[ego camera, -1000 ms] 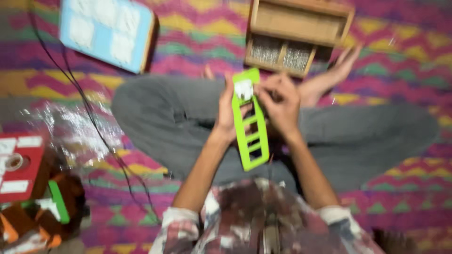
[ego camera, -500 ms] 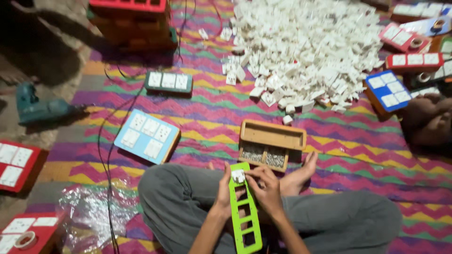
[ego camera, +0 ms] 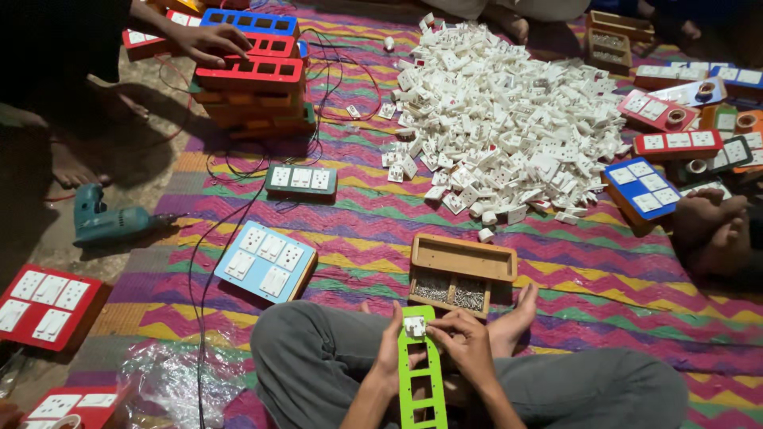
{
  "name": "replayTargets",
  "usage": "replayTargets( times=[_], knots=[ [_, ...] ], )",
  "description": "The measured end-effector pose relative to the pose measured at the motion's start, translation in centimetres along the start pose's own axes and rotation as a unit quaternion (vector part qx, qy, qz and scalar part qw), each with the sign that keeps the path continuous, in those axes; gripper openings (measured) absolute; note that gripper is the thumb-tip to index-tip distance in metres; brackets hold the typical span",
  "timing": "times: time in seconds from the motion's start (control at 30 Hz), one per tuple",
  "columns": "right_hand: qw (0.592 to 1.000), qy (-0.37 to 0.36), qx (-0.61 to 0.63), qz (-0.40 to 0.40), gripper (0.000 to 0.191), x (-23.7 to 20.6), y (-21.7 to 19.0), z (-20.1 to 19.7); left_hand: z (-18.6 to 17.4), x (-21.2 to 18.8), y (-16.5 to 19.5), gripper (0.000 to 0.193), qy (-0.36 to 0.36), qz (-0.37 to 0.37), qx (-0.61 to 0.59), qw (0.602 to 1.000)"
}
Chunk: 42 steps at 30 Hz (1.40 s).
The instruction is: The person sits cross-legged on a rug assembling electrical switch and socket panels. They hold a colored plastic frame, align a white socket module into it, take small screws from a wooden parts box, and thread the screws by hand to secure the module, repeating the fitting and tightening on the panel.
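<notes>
I sit cross-legged on a striped mat and hold a long green switch plate (ego camera: pixel 420 380) upright over my lap. My left hand (ego camera: pixel 391 349) grips its left edge. My right hand (ego camera: pixel 466 345) presses a small white socket piece (ego camera: pixel 415 326) into the plate's top opening. The lower openings of the plate are bare. Just beyond my hands lies an open wooden box (ego camera: pixel 462 272) with small screws in it.
A big heap of white socket parts (ego camera: pixel 509 127) fills the far mat. A light-blue board (ego camera: pixel 265 260), green board (ego camera: pixel 301 181), red boards (ego camera: pixel 44 302) and a teal drill (ego camera: pixel 107 222) lie to the left. Another person's hand (ego camera: pixel 213 40) rests on stacked coloured plates (ego camera: pixel 250 87). Someone's feet (ego camera: pixel 711 226) are at right.
My view has lifted from my lap to take in the mat and the heap of parts. My hands stay on the green plate, working the white piece at its top.
</notes>
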State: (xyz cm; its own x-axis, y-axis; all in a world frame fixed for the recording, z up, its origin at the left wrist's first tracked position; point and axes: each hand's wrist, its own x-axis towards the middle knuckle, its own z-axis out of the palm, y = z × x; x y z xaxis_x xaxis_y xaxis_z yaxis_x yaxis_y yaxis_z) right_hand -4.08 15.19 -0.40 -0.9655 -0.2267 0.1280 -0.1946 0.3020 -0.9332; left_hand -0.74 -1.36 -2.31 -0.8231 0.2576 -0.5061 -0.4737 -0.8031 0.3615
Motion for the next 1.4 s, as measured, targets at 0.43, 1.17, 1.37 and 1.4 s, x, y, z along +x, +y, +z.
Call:
replayTargets(
  times=[0.43, 1.17, 1.37, 1.4],
  knots=[
    [0.994, 0.001, -0.077, -0.083, 0.017, -0.9, -0.8, -0.4, -1.0, 0.9, -1.4, 0.073, 0.014, -0.036, 0.038, 0.999],
    [0.998, -0.029, 0.045, 0.032, 0.028, -4.7, 0.6, 0.2, -1.3, -1.6, -2.1, 0.091, -0.011, -0.045, -0.069, 0.997],
    [0.996, -0.075, 0.008, 0.041, 0.039, -4.5, 0.4, 0.1, -1.3, -1.4, -2.3, 0.082, 0.017, -0.004, -0.064, 0.998],
    [0.996, -0.085, 0.011, 0.038, 0.037, -4.5, 0.3, 0.2, -1.3, -1.4, -2.2, 0.081, 0.03, -0.007, -0.068, 0.997]
  ],
)
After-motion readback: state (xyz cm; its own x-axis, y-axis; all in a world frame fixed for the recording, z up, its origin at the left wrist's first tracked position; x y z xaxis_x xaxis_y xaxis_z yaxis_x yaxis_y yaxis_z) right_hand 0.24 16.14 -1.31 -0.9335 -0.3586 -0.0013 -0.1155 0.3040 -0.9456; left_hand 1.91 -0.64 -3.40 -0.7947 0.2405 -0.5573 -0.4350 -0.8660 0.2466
